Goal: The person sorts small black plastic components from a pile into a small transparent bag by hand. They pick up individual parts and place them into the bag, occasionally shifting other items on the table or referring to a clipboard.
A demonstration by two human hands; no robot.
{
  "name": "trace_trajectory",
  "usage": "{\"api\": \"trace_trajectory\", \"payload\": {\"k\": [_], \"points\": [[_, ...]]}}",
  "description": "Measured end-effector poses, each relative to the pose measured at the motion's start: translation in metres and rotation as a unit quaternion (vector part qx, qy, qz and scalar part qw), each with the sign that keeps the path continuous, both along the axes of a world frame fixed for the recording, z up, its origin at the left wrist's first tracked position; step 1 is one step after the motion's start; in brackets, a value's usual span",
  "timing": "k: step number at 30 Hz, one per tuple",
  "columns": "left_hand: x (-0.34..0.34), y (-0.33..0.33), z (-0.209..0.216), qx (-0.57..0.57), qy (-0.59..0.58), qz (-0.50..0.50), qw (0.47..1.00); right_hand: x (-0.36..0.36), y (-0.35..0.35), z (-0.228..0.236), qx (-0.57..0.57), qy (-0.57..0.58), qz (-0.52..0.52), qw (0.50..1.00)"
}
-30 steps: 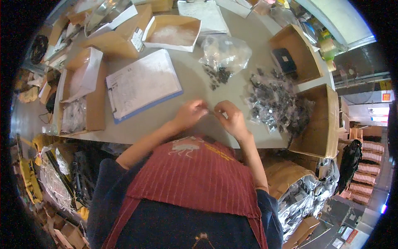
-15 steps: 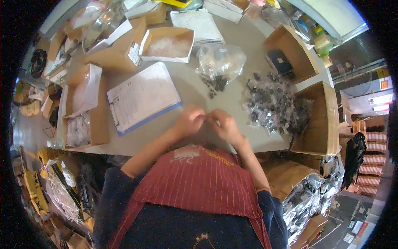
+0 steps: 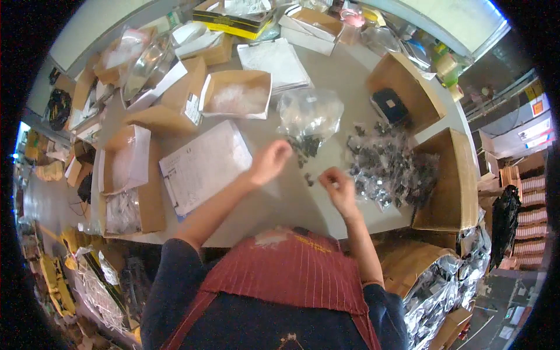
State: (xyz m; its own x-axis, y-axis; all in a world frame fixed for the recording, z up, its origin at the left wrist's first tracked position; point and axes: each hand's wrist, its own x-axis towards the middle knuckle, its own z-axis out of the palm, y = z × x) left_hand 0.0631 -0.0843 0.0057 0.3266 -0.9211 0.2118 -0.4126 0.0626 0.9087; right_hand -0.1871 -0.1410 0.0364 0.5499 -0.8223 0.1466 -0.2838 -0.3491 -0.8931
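My left hand [image 3: 272, 162] is over the table, its fingers curled together beside a small pile of loose black parts [image 3: 308, 146]. What it holds, if anything, is hidden. My right hand [image 3: 340, 190] has its fingers bent into a pinch to the right, near a few stray black pieces [image 3: 309, 179]. Something small and pale shows at its fingertips, too small to name. A clear plastic bag [image 3: 310, 111] lies just beyond the loose parts. To the right of my right hand spreads a heap of small clear bags with black parts [image 3: 382, 169].
Open cardboard boxes stand at the right, one [image 3: 452, 181] on its side by the heap, another [image 3: 408, 87] behind with a black case [image 3: 389, 106]. At left are a clipboard with paper [image 3: 205, 166] and a box of clear bags [image 3: 125, 210]. A white-edged tray [image 3: 236, 96] sits farther back.
My hands were together in front of the apron; now they are apart. The left has moved forward toward the loose parts, the right sideways toward the heap. The view has shifted slightly.
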Motion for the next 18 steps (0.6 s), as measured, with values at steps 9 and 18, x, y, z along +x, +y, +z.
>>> {"api": "trace_trajectory", "payload": {"k": [9, 18], "points": [[0.163, -0.152, 0.004, 0.039, -0.367, 0.195, 0.908, -0.023, -0.003, 0.041, 0.197, -0.289, -0.149, 0.925], [0.201, -0.152, -0.035, 0.085, -0.133, 0.146, 0.977, -0.001, -0.002, -0.031, 0.079, -0.025, -0.095, 0.992]]}}
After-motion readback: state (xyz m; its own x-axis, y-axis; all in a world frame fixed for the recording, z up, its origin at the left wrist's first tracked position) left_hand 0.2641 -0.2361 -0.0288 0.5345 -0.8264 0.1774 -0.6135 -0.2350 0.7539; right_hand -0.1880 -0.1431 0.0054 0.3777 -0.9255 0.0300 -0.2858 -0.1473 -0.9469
